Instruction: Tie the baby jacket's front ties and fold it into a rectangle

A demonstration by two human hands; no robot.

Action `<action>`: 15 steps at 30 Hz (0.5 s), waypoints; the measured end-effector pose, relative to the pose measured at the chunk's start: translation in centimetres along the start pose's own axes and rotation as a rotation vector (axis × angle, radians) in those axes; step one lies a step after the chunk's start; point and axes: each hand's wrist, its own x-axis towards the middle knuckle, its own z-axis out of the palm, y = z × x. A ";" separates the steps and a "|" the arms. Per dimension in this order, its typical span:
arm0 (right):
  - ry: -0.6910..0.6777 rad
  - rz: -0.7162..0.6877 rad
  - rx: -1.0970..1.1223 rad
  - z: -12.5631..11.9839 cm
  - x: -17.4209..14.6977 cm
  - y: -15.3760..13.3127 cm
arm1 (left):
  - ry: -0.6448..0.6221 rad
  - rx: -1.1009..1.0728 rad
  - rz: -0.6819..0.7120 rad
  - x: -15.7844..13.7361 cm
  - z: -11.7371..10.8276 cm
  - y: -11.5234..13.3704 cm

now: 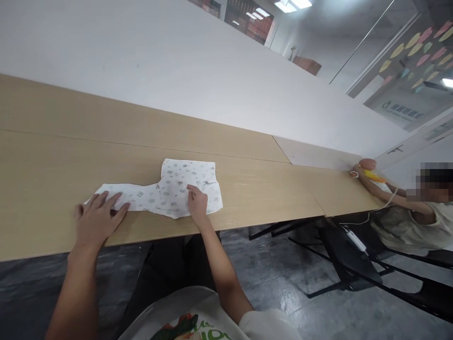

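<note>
A small white baby garment [177, 186] printed with little grey figures lies flat on the wooden table. It has a wide part at the right and a narrow part, like a leg or sleeve, running left. My left hand [97, 219] rests palm down on the narrow end with its fingers spread; it covers part of the cloth there. Over the wide part, my right hand [198, 203] touches the fabric with the index finger stretched out and the other fingers curled. Nothing shows in its grasp.
The long table [255, 193] runs along a white partition [148, 71]. At the far right end, another person [417, 212] sits with their arms around a doll [370, 165] in yellow and white. Black folding chairs [350, 257] stand below, one carrying a white power strip [356, 240] with a cable.
</note>
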 end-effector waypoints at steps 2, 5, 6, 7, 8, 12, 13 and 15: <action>-0.065 -0.048 -0.161 0.5 -0.3 -0.3 | -0.012 0.008 0.001 0.0 -0.1 0.0; -0.090 -0.126 -0.334 0.4 -0.3 -0.4 | -0.010 0.009 -0.009 0.0 0.0 0.0; -0.091 -0.140 -0.369 0.4 -0.2 -0.4 | -0.008 0.004 -0.012 0.0 0.0 0.0; -0.090 -0.148 -0.392 0.3 -0.2 -0.4 | -0.007 -0.002 -0.016 0.0 0.1 0.0; -0.088 -0.154 -0.403 0.3 -0.1 -0.4 | -0.008 -0.007 -0.020 -0.1 0.2 -0.1; -0.101 -0.187 -0.385 0.4 0.1 -0.7 | -0.013 0.001 -0.037 -0.1 0.3 -0.1; -0.111 -0.192 -0.380 0.5 0.1 -0.8 | -0.011 0.003 -0.036 -0.2 0.3 -0.1; -0.131 -0.194 -0.374 0.7 0.0 -0.9 | -0.010 0.002 -0.033 -0.2 0.3 -0.1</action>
